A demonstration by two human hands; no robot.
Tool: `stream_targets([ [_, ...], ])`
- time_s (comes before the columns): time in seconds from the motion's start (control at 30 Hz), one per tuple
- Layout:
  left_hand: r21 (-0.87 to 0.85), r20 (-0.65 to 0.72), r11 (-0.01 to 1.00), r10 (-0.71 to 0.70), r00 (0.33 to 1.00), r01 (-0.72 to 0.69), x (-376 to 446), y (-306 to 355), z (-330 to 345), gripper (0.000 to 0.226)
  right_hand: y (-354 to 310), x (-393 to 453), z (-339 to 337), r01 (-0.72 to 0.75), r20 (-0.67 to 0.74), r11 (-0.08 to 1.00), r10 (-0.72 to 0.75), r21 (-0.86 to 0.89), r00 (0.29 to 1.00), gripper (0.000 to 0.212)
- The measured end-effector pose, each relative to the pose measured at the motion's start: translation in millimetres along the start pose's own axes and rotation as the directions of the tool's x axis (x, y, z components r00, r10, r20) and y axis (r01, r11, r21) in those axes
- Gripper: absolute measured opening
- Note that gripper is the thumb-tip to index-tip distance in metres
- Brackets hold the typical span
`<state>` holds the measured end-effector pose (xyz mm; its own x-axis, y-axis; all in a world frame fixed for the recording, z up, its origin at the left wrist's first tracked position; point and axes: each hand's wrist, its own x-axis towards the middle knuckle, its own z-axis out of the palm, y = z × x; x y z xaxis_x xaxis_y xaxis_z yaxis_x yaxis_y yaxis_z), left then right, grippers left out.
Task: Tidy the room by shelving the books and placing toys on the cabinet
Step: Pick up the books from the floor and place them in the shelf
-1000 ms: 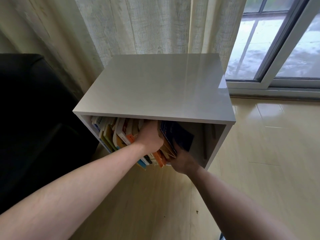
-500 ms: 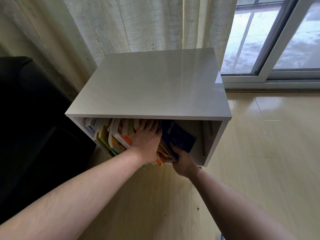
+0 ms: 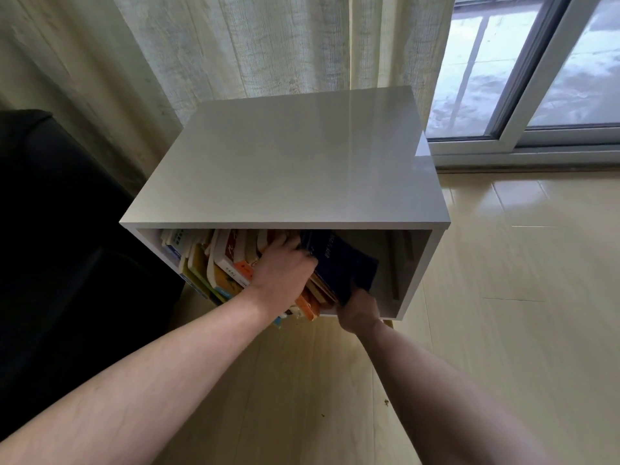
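While two hands (image 3: 285, 268) (both reaching) shelve books (image 3: 228, 263)
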<state>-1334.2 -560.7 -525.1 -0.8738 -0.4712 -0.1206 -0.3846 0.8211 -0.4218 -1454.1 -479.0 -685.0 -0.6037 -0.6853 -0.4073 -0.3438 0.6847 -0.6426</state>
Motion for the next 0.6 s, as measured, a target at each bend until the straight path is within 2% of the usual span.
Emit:
stream_targets([
  [0.1,-0.008,-0.028,0.999,0.032,0.999,-0.032,-3.0,-1.9,2.6,0.030,-0.4,6.7,3.9,-0.057,-0.016,0.997,0.058,0.048,0.998,0.034],
  [0.13,-0.024,-0.031,0.999,0.037,0.999,-0.037,-5.0,-4.6,5.4,0.032,-1.4,9.2,5.2,-0.073,0.001,0.992,0.073,0.107,0.997,0.035],
  [0.17,-0.049,-0.036,0.998,0.041,0.998,-0.043,-6.2,-7.2,8.1,0.033,-3.3,9.5,2.8,-0.085,0.038,0.967,0.078,0.240,0.996,0.034],
  [0.2,-0.080,-0.042,0.996,0.044,0.998,-0.047,-7.7,-10.1,11.1,0.035,-6.0,10.3,0.7,-0.128,0.133,0.874,0.073,0.469,0.988,0.034],
  [0.23,-0.113,-0.054,0.992,0.045,0.998,-0.051,-8.5,-14.2,14.5,0.037,-8.5,14.5,1.1,-0.197,0.248,0.681,0.022,0.705,0.968,0.037],
  [0.27,-0.139,-0.067,0.989,0.043,0.997,-0.052,-9.7,-15.5,16.5,0.044,-8.4,14.5,-1.1,-0.260,0.311,0.457,-0.038,0.851,0.950,0.043],
  [0.3,-0.161,-0.077,0.986,0.026,0.997,-0.038,-10.3,-17.8,18.8,0.055,-8.5,18.6,-0.2,-0.318,0.347,0.257,-0.075,0.913,0.935,0.046],
  [0.37,-0.209,-0.092,0.978,-0.034,0.995,0.014,-11.5,-19.6,21.4,0.076,-15.2,20.9,-3.8,-0.393,0.403,0.165,-0.030,0.904,0.915,0.045],
  [0.43,-0.225,-0.106,0.973,-0.069,0.992,0.043,-10.6,-19.7,22.1,0.082,-22.9,17.2,-11.1,-0.455,0.458,0.074,-0.046,0.888,0.888,0.044],
  [0.47,-0.213,-0.110,0.976,-0.076,0.991,0.051,-10.1,-19.7,22.3,0.081,-28.2,13.6,-16.7,-0.485,0.487,0.042,-0.047,0.874,0.872,0.034],
  [0.5,-0.195,-0.112,0.979,-0.083,0.990,0.060,-9.3,-20.2,23.3,0.080,-29.0,16.2,-18.2,-0.511,0.512,0.033,-0.033,0.859,0.858,0.025],
  [0.6,-0.156,-0.113,0.980,-0.141,0.984,0.123,-9.4,-22.3,27.3,0.082,-31.3,21.0,-14.0,-0.507,0.508,0.016,-0.028,0.862,0.861,0.022],
])
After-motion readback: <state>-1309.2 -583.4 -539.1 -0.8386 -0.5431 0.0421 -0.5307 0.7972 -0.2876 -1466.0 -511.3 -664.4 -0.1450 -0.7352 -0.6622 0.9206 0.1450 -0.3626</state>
